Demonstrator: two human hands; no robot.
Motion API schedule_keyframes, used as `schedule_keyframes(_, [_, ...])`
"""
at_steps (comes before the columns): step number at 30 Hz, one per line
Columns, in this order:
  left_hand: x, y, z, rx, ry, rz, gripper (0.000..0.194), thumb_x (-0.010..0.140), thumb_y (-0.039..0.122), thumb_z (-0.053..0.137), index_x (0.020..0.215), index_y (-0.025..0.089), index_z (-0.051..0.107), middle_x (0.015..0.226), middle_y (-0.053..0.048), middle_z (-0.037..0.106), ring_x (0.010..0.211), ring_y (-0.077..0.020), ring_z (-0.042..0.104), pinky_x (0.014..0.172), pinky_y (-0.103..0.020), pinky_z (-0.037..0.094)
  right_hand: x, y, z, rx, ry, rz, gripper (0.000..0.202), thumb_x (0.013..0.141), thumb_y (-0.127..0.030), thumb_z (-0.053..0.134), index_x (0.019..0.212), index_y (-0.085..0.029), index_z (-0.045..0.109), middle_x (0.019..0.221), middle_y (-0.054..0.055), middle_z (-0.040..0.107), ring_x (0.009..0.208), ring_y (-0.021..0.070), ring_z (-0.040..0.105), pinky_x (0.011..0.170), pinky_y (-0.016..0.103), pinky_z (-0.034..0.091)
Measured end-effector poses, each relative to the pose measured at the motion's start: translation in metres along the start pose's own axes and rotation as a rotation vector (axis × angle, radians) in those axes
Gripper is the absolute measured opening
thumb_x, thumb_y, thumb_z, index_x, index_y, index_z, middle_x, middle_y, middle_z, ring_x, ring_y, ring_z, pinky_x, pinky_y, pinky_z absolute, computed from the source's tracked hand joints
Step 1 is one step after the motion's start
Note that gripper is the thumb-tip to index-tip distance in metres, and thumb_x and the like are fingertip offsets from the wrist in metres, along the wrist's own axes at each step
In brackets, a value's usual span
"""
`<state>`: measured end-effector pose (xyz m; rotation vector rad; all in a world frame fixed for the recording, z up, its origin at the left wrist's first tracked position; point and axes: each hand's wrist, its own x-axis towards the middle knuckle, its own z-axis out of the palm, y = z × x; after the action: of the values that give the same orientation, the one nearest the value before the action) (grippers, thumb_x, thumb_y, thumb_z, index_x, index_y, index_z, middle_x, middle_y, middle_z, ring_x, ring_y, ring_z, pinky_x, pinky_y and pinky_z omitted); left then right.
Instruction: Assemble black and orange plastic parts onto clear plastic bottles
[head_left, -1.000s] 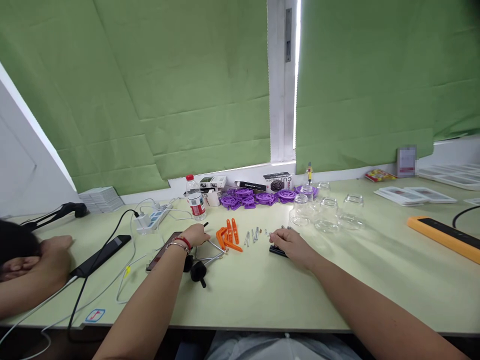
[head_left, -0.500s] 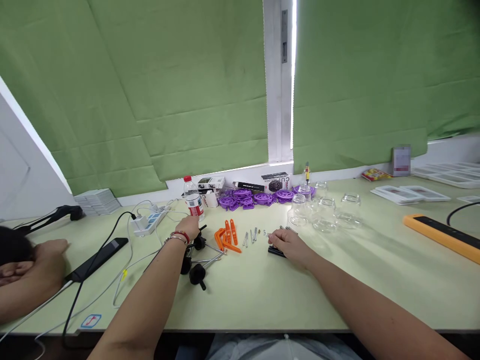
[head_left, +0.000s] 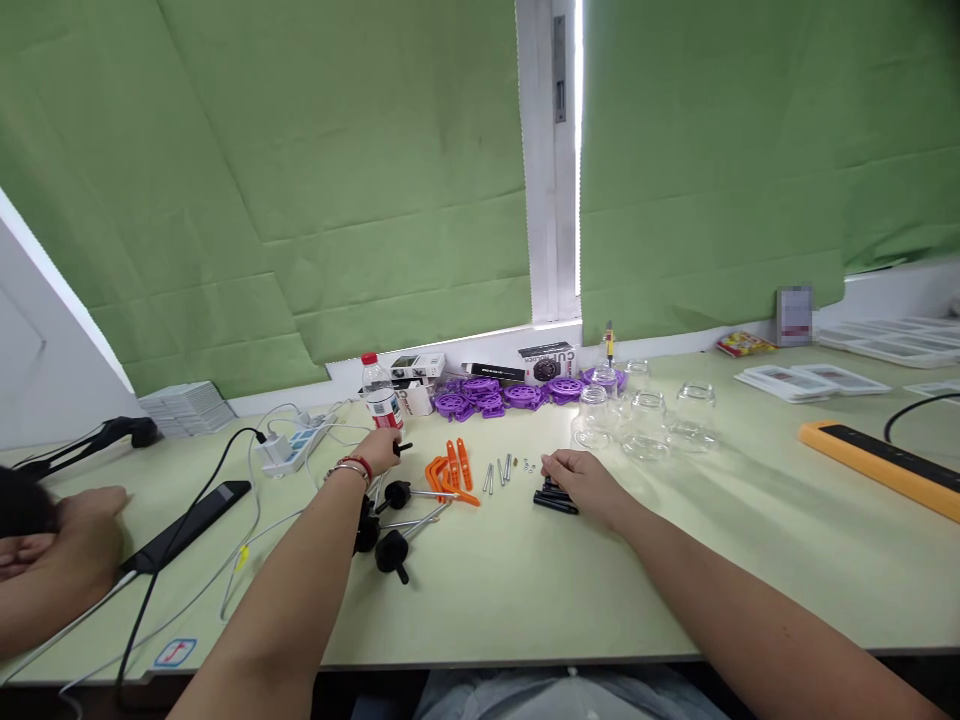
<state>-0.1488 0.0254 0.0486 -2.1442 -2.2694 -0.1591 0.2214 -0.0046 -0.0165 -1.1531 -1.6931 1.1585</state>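
My left hand (head_left: 380,452) is closed in front of the water bottle (head_left: 385,405), and the tip of a black knobbed part (head_left: 403,447) sticks out of its fingers. Below it lie several black knobs (head_left: 391,552) with metal rods (head_left: 427,518). Beside them rest orange plastic parts (head_left: 454,468) and a few silver screws (head_left: 502,470). My right hand (head_left: 581,482) bends over a small group of short black rods (head_left: 556,502). Its thumb and fingertips are together; whatever lies between them is hidden. Small metal nuts (head_left: 529,465) lie just left of that hand.
Purple wheel-like parts (head_left: 487,395) and small boxes (head_left: 551,363) line the back edge. Several clear glass cups (head_left: 646,425) stand right of centre. An orange-and-black bar (head_left: 885,470) lies far right. At left are a power strip (head_left: 300,445), cables, a phone (head_left: 184,525) and another person's arm (head_left: 75,570).
My left hand shows a black knobbed part at its fingertips, apart from the knobs below. My right hand has shifted slightly, showing more of the black rods. The whole view has turned a little.
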Motion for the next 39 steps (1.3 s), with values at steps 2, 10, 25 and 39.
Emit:
schedule_keyframes(2, [0.0, -0.001, -0.007, -0.033, 0.065, 0.005, 0.03, 0.06, 0.017, 0.066, 0.09, 0.019, 0.064, 0.096, -0.01, 0.066, 0.091, -0.026, 0.06, 0.077, -0.031, 0.044, -0.001, -0.001, 0.0, -0.002, -0.002, 0.002, 0.043, 0.079, -0.059, 0.045, 0.072, -0.019, 0.058, 0.051, -0.006, 0.032, 0.047, 0.0095, 0.027, 0.048, 0.023, 0.025])
schedule_keyframes(10, [-0.028, 0.031, -0.046, -0.609, 0.593, 0.006, 0.043, 0.07, 0.027, 0.062, 0.112, 0.019, 0.055, 0.104, -0.009, 0.056, 0.095, -0.0227, 0.055, 0.086, -0.039, 0.043, 0.008, -0.003, -0.002, -0.139, 0.132, -0.002, 0.03, 0.078, -0.045, 0.05, 0.067, -0.018, 0.058, 0.06, -0.002, 0.051, 0.056, 0.0121, 0.044, 0.055, 0.024, 0.035])
schedule_keyframes(25, [-0.07, 0.136, 0.011, -2.148, 0.138, -0.127, 0.027, 0.069, 0.001, 0.063, 0.088, 0.019, 0.056, 0.079, -0.001, 0.06, 0.077, -0.011, 0.062, 0.073, -0.024, 0.054, 0.081, -0.014, 0.024, -0.787, -0.101, -0.178, 0.02, 0.067, -0.008, 0.065, 0.078, -0.023, 0.074, 0.082, 0.007, 0.068, 0.088, 0.0237, 0.057, 0.07, 0.028, 0.038])
schedule_keyframes(39, [-0.079, 0.136, 0.012, -2.145, 0.121, -0.114, 0.014, 0.069, 0.026, 0.068, 0.074, 0.015, 0.06, 0.084, -0.005, 0.063, 0.079, -0.0148, 0.061, 0.067, -0.027, 0.051, 0.08, -0.014, 0.025, -0.774, -0.038, -0.179, 0.016, 0.074, -0.011, 0.055, 0.074, -0.017, 0.07, 0.081, 0.009, 0.069, 0.079, 0.02, 0.058, 0.067, 0.028, 0.039])
